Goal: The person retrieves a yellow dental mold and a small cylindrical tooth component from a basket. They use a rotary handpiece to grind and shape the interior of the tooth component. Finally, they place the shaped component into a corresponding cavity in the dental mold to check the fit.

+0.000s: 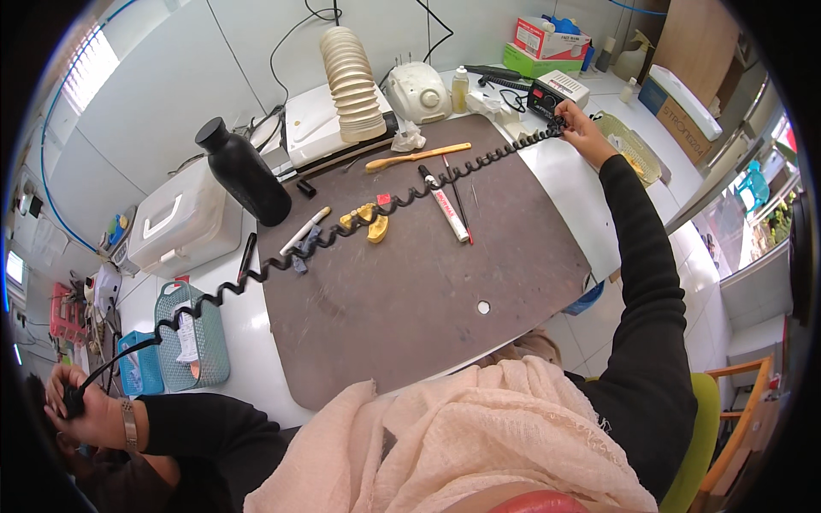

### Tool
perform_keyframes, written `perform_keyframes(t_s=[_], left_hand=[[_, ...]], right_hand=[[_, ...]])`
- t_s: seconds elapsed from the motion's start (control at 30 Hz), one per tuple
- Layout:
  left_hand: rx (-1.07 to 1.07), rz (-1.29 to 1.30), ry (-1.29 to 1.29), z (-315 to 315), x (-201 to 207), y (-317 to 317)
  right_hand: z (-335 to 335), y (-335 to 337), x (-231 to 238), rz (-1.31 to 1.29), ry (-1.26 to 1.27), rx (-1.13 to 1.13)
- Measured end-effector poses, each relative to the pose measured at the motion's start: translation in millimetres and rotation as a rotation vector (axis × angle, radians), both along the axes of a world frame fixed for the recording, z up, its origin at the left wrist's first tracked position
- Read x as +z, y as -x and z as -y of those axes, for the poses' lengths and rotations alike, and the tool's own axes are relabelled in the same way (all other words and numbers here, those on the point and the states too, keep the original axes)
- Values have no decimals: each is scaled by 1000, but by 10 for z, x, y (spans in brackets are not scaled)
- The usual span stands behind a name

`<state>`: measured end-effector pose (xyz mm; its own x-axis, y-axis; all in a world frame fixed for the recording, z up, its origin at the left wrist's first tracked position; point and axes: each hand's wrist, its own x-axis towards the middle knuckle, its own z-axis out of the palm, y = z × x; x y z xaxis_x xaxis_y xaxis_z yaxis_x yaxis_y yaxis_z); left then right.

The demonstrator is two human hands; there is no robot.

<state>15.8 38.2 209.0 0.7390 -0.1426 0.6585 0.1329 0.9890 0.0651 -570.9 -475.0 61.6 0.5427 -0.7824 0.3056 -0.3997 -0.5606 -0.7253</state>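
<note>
Listing the coiled blk cord (402,202) first; where's it at?

Stretched diag. above the brown mat (402,299), low L to upper R, betw. both hands.

Fingers?

L hand (98,415): curled tight round the blk end piece (74,400). R hand (581,135): thumb & fingers pinched together on the cord's upper end, just beside the control box (545,101).

Obstructions?

Cord itself: runs in front of the yellow cast pcs. (376,229), part hidden, & crosses the red-and-white marker (446,209) nr. its cap.

Rest of mat?

1 white pen (306,229), L of casts; 1 wooden-handled tool (419,156), nr. back edge.

Beyond, L side?

Teal basket (219,342), w/ contents, under cord's low run; blue basket (153,369) beside it; blk bottle (248,175), upright, partly blocking the white storage box (184,222).

Back & R?

Ribbed hose (351,85), behind mat; yellowish mesh basket (654,168), nr. R hand.
</note>
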Motion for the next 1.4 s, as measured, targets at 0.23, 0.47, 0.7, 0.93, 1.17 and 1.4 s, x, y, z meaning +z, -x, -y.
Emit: perform_keyframes(t_s=[0.23,0.47,0.7,0.93,1.17,1.4], left_hand=[[640,-35,-131,-343,65,190],[-151,523,-382,603,78,917],[-894,460,-1014,2322,-474,2292],[-1087,537,-1223,3503,-813,3422],[-1147,732,-1399,4151,-1129,3962],[-1508,563,-1062,4252,-1180,3737]], right_hand=[[-102,10,106,242,-367,68],[-105,-95,-3,169,-258,28],[-46,-241,-107,269,-129,8],[21,-324,-325,543,-106,99],[-5,-239,-319,628,-173,176],[112,-204,-399,599,-333,316]])
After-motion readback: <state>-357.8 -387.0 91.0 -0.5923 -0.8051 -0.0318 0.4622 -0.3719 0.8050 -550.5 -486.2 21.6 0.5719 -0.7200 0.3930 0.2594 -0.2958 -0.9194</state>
